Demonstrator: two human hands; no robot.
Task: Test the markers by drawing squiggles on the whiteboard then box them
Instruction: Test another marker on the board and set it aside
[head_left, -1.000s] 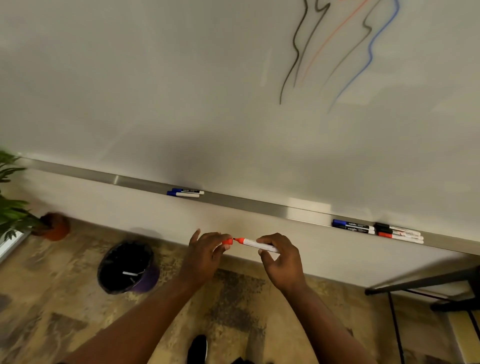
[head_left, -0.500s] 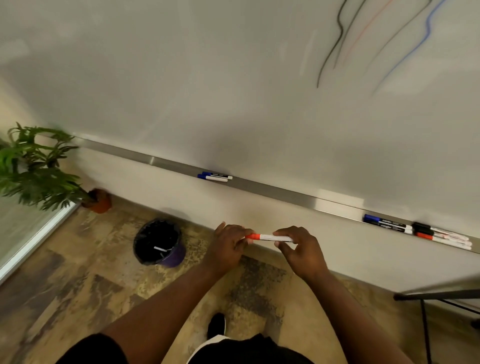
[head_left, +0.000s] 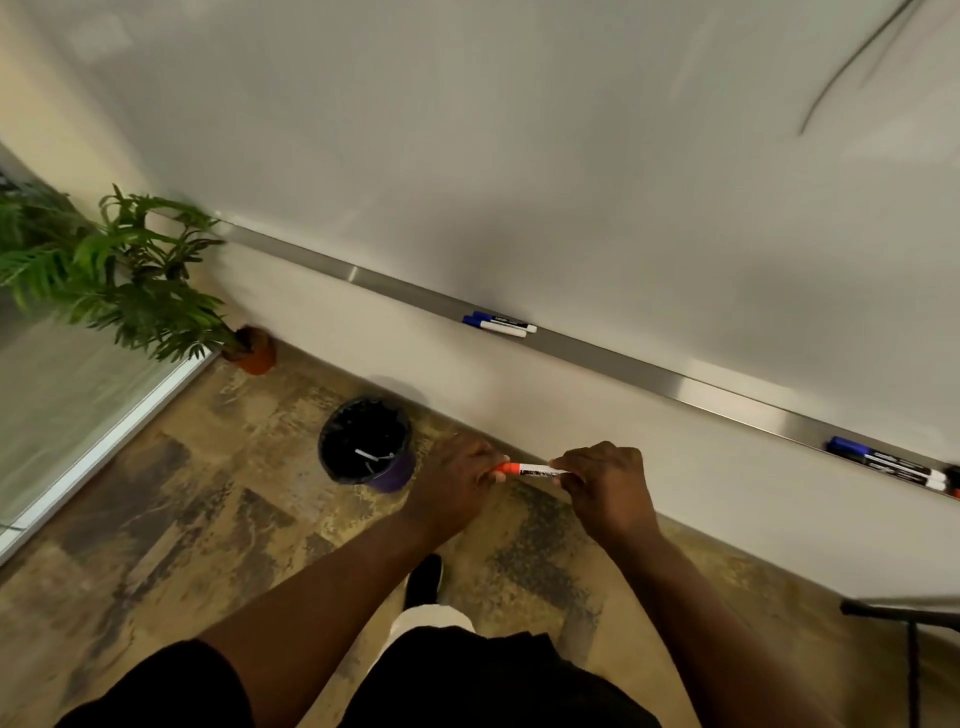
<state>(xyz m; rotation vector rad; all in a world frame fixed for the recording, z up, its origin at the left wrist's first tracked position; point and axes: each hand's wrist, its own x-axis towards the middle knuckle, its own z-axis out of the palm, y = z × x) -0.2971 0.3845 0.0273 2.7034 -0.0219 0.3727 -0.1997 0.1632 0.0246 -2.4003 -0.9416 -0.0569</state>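
Orange-capped white marker (head_left: 537, 471), dark-printed, held level: left grip (head_left: 457, 486) pinches its cap, right grip (head_left: 605, 488) clamps its barrel.

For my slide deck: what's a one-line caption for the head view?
Left hand and right hand grip a red marker; blue markers lie on the tray.

Dim, soft indoor light (motion-blurred throughout); wide-angle bending at edges.

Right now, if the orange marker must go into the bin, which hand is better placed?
Probably the left hand: it pinches the cap end of the orange marker, and the bin stands left of it; the right hand is farther.
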